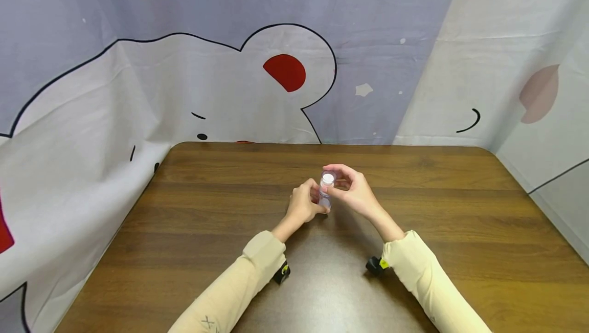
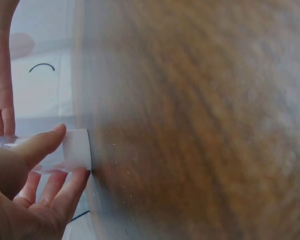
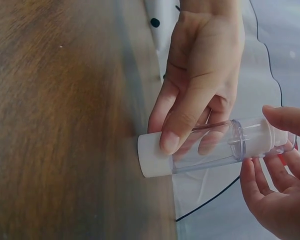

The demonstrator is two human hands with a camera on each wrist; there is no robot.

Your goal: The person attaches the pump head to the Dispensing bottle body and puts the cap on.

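A clear pump bottle [image 3: 205, 156] with a white base [image 3: 155, 155] stands upright on the wooden table. My left hand [image 1: 302, 203] grips the lower part of it, its thumb across the body and white base and its fingers round the other side. At the top, a clear cap [image 3: 255, 127] covers the white pump head [image 3: 257, 139]. The right hand [image 1: 358, 192] pinches this cap between thumb and fingers. In the left wrist view the white base [image 2: 77, 150] touches the tabletop, while the cap end is partly hidden by the left thumb.
The brown wooden table [image 1: 207, 210] spreads out around both hands. Behind it and along its sides hangs a printed curtain [image 1: 207, 87]. Black wrist cameras with yellow marks, the left one [image 1: 281, 272] and the right one [image 1: 375, 265], sit below the sleeves.
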